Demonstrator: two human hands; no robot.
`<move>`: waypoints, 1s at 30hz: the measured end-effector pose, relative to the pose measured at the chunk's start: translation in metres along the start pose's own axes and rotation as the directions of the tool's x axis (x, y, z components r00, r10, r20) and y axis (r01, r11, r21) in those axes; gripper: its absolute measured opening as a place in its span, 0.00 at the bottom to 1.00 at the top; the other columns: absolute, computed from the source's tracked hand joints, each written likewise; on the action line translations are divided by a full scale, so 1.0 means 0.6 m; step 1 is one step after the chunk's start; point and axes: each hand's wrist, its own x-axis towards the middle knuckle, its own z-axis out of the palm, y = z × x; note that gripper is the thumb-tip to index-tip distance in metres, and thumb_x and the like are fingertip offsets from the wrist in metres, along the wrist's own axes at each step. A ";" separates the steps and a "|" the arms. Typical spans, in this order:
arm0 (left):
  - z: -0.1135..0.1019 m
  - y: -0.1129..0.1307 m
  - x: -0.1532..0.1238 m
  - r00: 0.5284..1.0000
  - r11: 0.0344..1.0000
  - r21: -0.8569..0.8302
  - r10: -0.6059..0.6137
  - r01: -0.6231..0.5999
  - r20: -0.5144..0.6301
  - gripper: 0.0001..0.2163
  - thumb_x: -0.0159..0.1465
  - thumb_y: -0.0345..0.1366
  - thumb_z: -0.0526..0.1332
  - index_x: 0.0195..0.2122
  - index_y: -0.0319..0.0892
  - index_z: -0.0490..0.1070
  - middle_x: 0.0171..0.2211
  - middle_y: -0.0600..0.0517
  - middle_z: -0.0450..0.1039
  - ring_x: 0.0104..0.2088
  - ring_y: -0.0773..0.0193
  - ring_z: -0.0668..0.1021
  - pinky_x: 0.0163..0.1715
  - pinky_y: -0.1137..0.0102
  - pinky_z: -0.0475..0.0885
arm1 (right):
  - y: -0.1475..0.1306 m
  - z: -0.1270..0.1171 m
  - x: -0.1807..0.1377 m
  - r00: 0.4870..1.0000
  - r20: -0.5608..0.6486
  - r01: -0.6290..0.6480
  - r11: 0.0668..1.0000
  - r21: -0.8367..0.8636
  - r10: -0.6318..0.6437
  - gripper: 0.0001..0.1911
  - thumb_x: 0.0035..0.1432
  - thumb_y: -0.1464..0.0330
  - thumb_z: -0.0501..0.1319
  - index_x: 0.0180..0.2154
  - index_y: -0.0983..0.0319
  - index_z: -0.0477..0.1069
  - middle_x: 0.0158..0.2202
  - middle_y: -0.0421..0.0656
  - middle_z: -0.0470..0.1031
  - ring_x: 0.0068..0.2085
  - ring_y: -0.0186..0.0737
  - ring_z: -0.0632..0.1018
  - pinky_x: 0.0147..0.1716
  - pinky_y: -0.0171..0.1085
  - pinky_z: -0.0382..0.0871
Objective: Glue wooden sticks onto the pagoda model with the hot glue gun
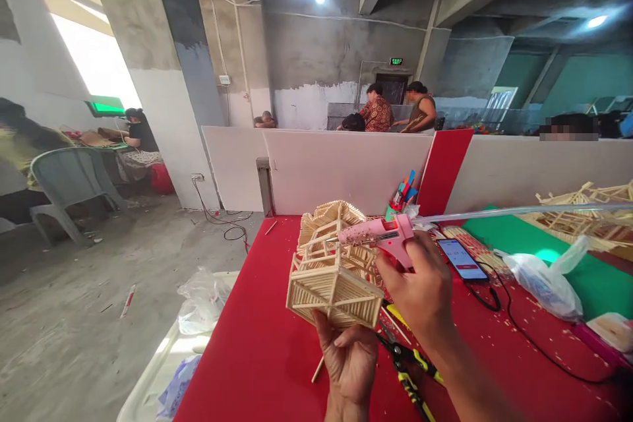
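In my right hand (426, 280) is a pink hot glue gun (378, 232), its nozzle pointing left at the top of a model built of thin wooden sticks (333, 290). A long clear glue stick (514, 211) runs out of the gun's back to the right. My left hand (349, 359) grips the lower edge of the stick model from below and holds it tilted above the red table. Whether the nozzle touches the wood I cannot tell. Behind the held part, more stickwork (339, 214) shows; whether it is joined to it is unclear.
Yellow-and-black pliers (408, 382) lie on the red table (257, 349) by my right forearm. Farther right are a phone (462, 259) with a cable, a plastic bag (546, 283) and another stick structure (588, 214). A pen cup (395, 210) stands at the back. People work beyond the white partition (346, 158).
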 end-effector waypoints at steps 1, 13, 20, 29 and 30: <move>-0.002 -0.005 0.002 1.000 1.000 -0.021 -0.001 0.001 0.005 0.15 0.55 0.29 0.71 0.43 0.49 0.78 0.43 0.54 0.80 0.22 0.83 0.72 0.19 0.93 0.61 | -0.005 0.000 0.003 1.000 -0.001 -0.004 1.000 0.005 0.004 0.07 0.54 0.70 0.61 0.38 0.61 0.70 0.34 0.43 0.73 0.34 0.37 0.74 0.32 0.35 0.68; -0.021 -0.028 0.003 0.995 0.982 -0.179 -0.046 0.061 0.085 0.10 0.58 0.30 0.68 0.40 0.48 0.79 0.40 0.53 0.80 0.24 0.81 0.73 0.21 0.91 0.62 | -0.037 -0.026 0.021 0.991 0.061 0.126 0.987 -0.103 -0.121 0.05 0.54 0.68 0.61 0.36 0.60 0.69 0.34 0.43 0.74 0.36 0.40 0.75 0.33 0.37 0.69; -0.025 -0.032 0.006 0.989 0.992 -0.102 -0.060 0.074 0.134 0.08 0.59 0.33 0.68 0.40 0.47 0.78 0.37 0.53 0.79 0.26 0.78 0.73 0.21 0.89 0.60 | -0.034 -0.037 0.015 0.988 0.033 0.152 0.976 -0.156 -0.148 0.06 0.55 0.68 0.61 0.37 0.59 0.70 0.36 0.44 0.75 0.36 0.41 0.76 0.34 0.38 0.70; -0.029 -0.030 0.003 0.990 0.993 -0.095 -0.053 0.066 0.131 0.07 0.60 0.32 0.67 0.40 0.47 0.78 0.31 0.54 0.78 0.23 0.78 0.71 0.21 0.88 0.62 | -0.032 -0.044 0.016 0.985 0.027 0.172 0.969 -0.179 -0.170 0.03 0.57 0.67 0.60 0.33 0.60 0.69 0.33 0.44 0.74 0.35 0.40 0.76 0.32 0.37 0.70; -0.029 -0.030 0.003 0.990 0.995 -0.083 -0.050 0.061 0.130 0.07 0.60 0.33 0.67 0.41 0.47 0.78 0.32 0.53 0.78 0.23 0.77 0.72 0.21 0.88 0.62 | -0.031 -0.045 0.015 0.985 0.025 0.170 0.969 -0.181 -0.168 0.03 0.57 0.67 0.60 0.33 0.60 0.69 0.33 0.44 0.74 0.34 0.40 0.76 0.32 0.37 0.70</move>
